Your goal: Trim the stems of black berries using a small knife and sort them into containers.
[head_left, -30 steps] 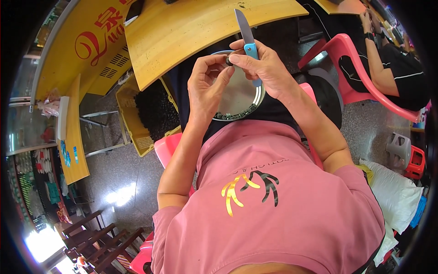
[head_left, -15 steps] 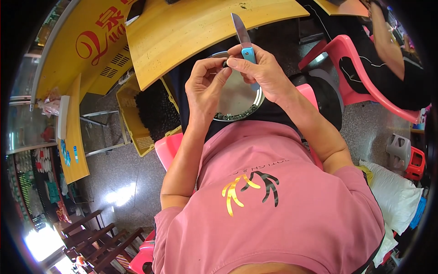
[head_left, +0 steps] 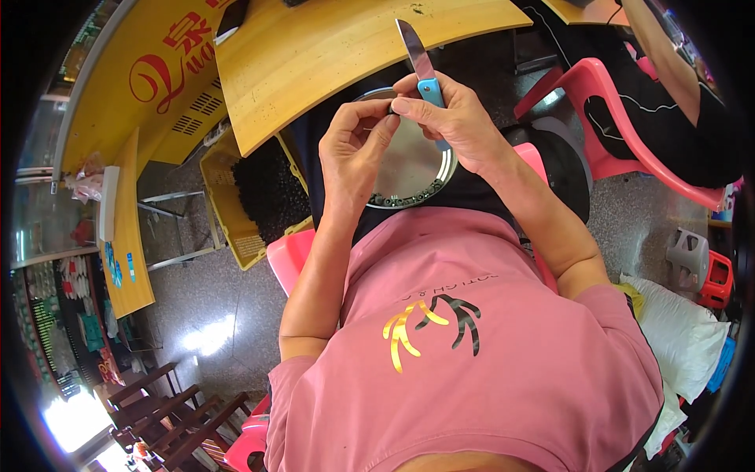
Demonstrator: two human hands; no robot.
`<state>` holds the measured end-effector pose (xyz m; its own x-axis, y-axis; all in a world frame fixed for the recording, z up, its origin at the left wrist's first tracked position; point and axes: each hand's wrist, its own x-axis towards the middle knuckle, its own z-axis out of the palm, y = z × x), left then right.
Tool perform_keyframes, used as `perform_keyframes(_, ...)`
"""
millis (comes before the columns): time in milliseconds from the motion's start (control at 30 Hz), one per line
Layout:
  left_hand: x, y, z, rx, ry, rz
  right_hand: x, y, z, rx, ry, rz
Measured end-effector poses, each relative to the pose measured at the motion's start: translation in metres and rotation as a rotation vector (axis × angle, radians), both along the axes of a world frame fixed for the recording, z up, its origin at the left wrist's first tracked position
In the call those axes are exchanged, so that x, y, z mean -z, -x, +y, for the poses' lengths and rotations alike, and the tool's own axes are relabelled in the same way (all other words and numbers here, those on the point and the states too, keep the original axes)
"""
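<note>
Above a round metal tray (head_left: 417, 157) on my lap, both hands meet at the fingertips. Between the left thumb and forefinger, my left hand (head_left: 354, 145) pinches a small dark piece (head_left: 391, 111), mostly hidden by the fingers. My right hand (head_left: 452, 118) is closed round the blue handle of a folding knife (head_left: 416, 52), its blade pointing up and away from me. The right thumb tip touches the dark piece too. Several small dark pieces (head_left: 409, 197) lie along the tray's near rim.
A yellow crate (head_left: 252, 248) full of small black pieces stands on the floor to the left. The wooden table edge (head_left: 377, 67) lies just beyond my hands. At the right are a pink chair (head_left: 605, 94) and another person's arm (head_left: 664, 59).
My hands stay almost in place; the knife and the right fingers have shifted very slightly. The other person's arm at the upper right has moved a little.
</note>
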<state>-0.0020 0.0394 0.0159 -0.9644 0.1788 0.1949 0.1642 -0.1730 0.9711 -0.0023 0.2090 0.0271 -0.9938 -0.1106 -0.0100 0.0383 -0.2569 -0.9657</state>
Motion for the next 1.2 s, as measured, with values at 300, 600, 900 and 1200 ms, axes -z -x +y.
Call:
perform_keyframes(300, 0.005, -0.003, -0.007, 0.050, -0.106, -0.039, -0.004, -0.001, 0.002, -0.085, 0.096, -0.060)
perform_keyframes(600, -0.003, -0.004, -0.009, 0.021, -0.193, -0.011, 0.000, -0.005, 0.000, 0.102, -0.612, 0.598)
perform_keyframes(900, -0.002, -0.004, -0.010, 0.043, -0.173, 0.007, 0.000, -0.006, -0.003, 0.232, -0.919, 0.911)
perform_keyframes(1200, -0.001, -0.002, -0.013, 0.048, -0.119, 0.043, -0.001, -0.004, -0.003, 0.249, -0.970, 0.928)
